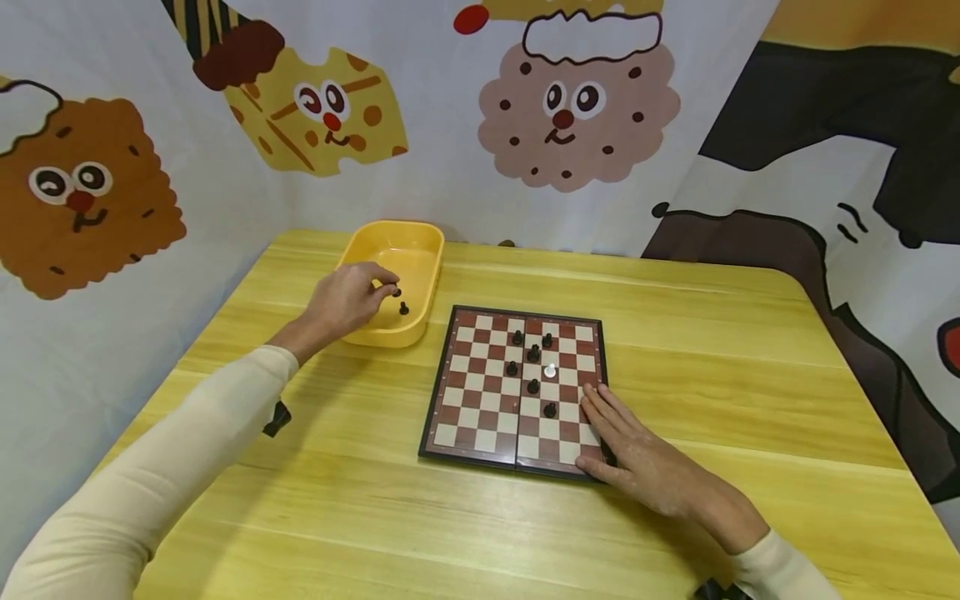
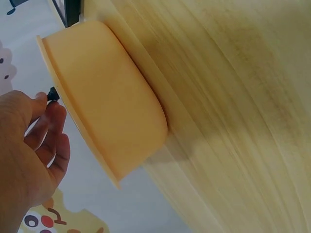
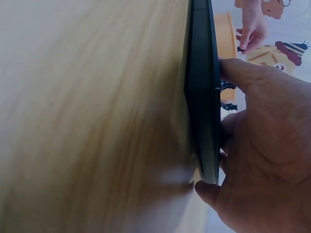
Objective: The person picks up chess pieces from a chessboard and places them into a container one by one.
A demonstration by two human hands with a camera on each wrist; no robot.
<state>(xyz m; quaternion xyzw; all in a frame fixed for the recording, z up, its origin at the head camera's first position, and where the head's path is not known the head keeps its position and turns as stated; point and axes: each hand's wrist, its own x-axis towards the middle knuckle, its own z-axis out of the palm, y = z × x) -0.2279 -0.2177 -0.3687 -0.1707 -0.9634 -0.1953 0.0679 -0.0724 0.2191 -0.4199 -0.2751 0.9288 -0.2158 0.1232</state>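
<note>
My left hand (image 1: 347, 296) pinches a small black chess piece (image 2: 53, 94) between thumb and fingertips, over the yellow plastic tray (image 1: 386, 337). Another black chess piece (image 1: 403, 308) is in the tray, just below those fingers. A brown-and-cream chessboard (image 1: 480, 421) lies unfolded flat to the right of the tray. On it stand several black pieces, among them one near the middle (image 1: 533, 387), and a single white piece (image 1: 551, 371). My right hand (image 1: 652, 467) rests on the board's right edge with fingers extended, thumb at the near right corner.
Wood-grain tabletop (image 1: 337, 508) surrounds the board and tray. Behind it hangs a white curtain (image 1: 442, 108) printed with cartoon biscuits and cheese. A black wrist mount (image 1: 277, 418) shows under the left forearm.
</note>
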